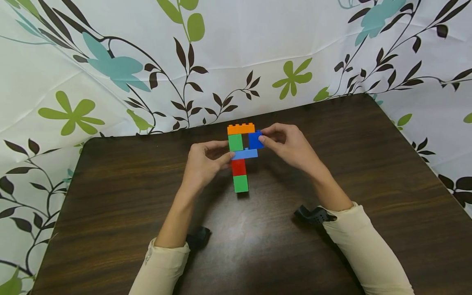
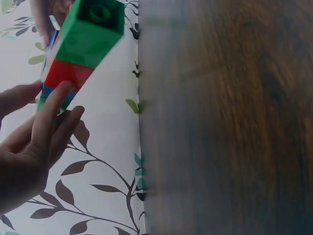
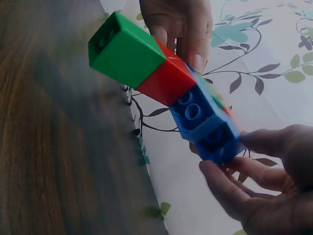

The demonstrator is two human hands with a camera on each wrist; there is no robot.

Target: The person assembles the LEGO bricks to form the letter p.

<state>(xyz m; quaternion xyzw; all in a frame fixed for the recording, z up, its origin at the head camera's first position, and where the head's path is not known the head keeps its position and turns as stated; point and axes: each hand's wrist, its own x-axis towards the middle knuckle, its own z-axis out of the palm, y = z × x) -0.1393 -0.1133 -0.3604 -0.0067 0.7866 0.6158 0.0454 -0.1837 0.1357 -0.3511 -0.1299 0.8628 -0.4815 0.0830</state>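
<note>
A stack of toy building bricks is held up off the table. From the bottom it has a green brick [image 1: 241,184], a red brick [image 1: 238,167], a long light blue brick [image 1: 246,154], another green brick [image 1: 236,142] and a long orange brick [image 1: 241,129] on top. My left hand [image 1: 203,164] holds the stack from the left, its thumb on the light blue brick. My right hand [image 1: 291,145] pinches a dark blue brick [image 1: 255,140] at the right, between the orange and light blue ends. I cannot tell whether its studs are locked in. Hollow undersides show in the right wrist view.
The dark wooden table [image 1: 129,196] spreads beneath both arms. Behind it hangs a white cloth [image 1: 236,24] printed with leaves, flowers and birds, meeting the table's far edge. Dark straps [image 1: 315,215] sit at both wrists.
</note>
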